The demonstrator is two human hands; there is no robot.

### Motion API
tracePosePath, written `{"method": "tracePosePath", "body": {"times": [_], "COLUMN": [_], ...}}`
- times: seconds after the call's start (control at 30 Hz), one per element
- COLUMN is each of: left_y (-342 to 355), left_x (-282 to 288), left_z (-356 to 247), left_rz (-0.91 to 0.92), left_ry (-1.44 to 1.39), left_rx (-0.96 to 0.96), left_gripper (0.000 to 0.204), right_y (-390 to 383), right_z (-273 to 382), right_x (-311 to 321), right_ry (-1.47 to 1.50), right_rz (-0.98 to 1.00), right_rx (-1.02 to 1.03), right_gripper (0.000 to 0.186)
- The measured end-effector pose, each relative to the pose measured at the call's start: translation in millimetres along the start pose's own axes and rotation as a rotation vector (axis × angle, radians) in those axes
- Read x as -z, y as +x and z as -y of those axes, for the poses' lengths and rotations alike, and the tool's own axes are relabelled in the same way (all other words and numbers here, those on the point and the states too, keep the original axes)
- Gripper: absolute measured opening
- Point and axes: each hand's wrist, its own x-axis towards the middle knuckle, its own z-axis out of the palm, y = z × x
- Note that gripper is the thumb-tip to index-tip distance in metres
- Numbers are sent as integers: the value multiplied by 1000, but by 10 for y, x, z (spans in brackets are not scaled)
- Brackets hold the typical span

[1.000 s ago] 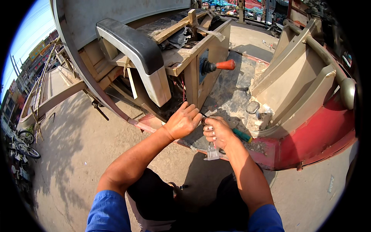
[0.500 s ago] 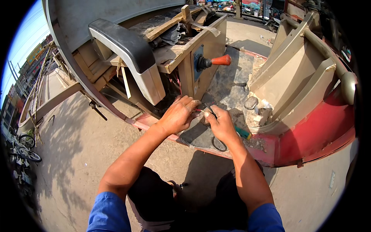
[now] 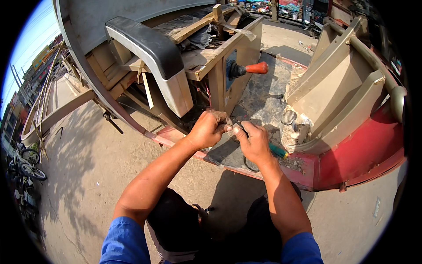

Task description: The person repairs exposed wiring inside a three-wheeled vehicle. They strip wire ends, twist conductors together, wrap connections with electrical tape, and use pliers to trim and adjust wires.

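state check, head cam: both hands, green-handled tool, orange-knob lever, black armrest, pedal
left hand: closed, fingertips pinching at a small part
right hand: closed on green-handled tool
orange-knob lever: sticking out sideways from panel
black armrest: mounted, untouched
pedal: on floor, untouched

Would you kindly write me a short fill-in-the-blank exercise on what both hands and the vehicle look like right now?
1. The lever on the wooden box has an ____ knob.
2. The tool under the right hand has a ____ handle.
3. The left hand and right hand meet over the vehicle's ____ floor.
4. The vehicle's outer rim is painted ____.

Missing words: orange; green; grey; red
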Motion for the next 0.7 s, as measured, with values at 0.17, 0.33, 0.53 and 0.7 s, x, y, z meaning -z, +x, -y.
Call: {"method": "tracePosePath", "body": {"times": [0.17,0.33,0.53,0.7], "left_y": [-17,-37,-53,-64], "left_x": [-83,-63,-93,-110], "left_z": [150,128,149,172], "left_rz": [-106,-125,-113,-131], "left_ry": [97,171,153,113], "left_rx": [-299,-398,-377,-299], "left_gripper": [19,17,18,15], "right_y": [-14,38,20,-1], "right_z": [-90,-39,-150,34], "right_x": [-92,-36,-34,-7], "right_ry": [567,1137,1250,827], "right_rz": [118,275,289,60], "right_rx": [-362,-857,-951,-674], "right_gripper": [22,23,26,32]}}
